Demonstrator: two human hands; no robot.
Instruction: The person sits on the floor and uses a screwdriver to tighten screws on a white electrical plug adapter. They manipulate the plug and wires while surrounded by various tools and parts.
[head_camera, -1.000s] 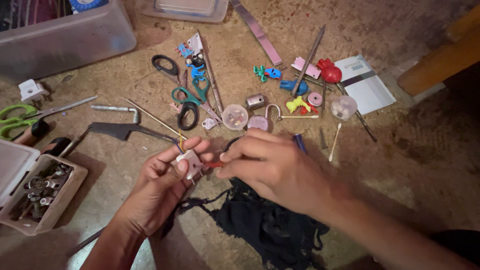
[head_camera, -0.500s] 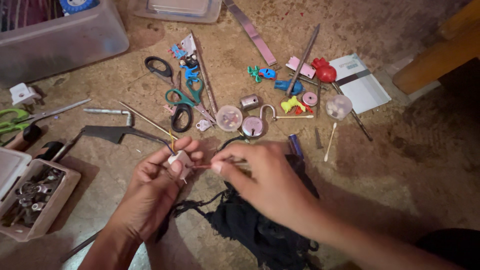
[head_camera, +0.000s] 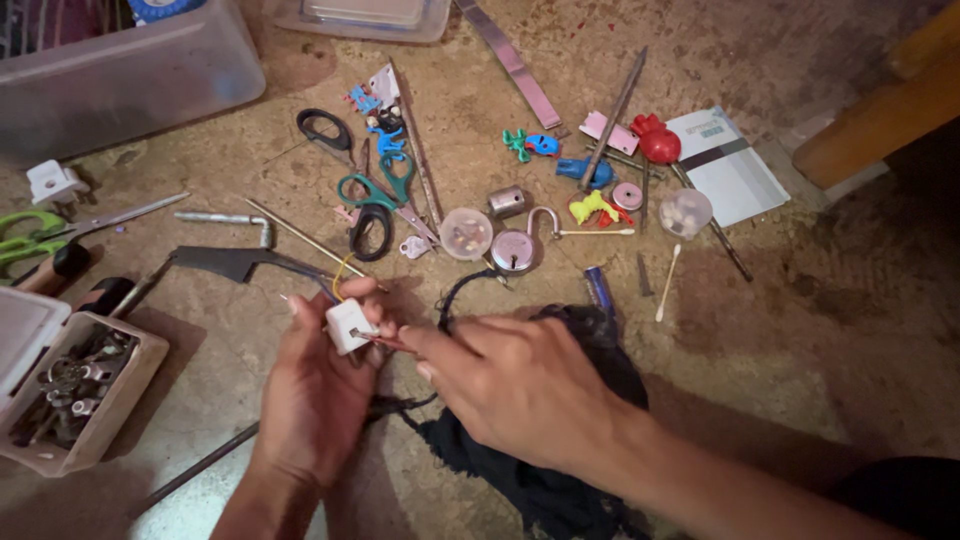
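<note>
Two bare hands meet over a rough, mottled stone floor strewn with small hardware. At far left, an open box (head_camera: 75, 400) of dull metal parts sits partly cut off by the frame edge, with green-handled scissors (head_camera: 40, 235) above it and a cloudy plastic tub (head_camera: 120, 70) beyond. The left hand (head_camera: 315, 400) is curled closed around a small white plastic plug (head_camera: 347, 325), boxy and smooth, from which thin yellow and dark wires rise. The right hand (head_camera: 520, 385), fingers pinched together, presses a slim metal tool (head_camera: 375, 341) against the plug; the tool's handle is hidden inside the grip. Beneath both wrists lies crumpled black cloth (head_camera: 540, 470), partly covered. Farther right rest a round steel padlock (head_camera: 515, 248), bright plastic trinkets and a white booklet (head_camera: 725, 165); a wooden beam (head_camera: 880, 100) is clipped at the corner.
</note>
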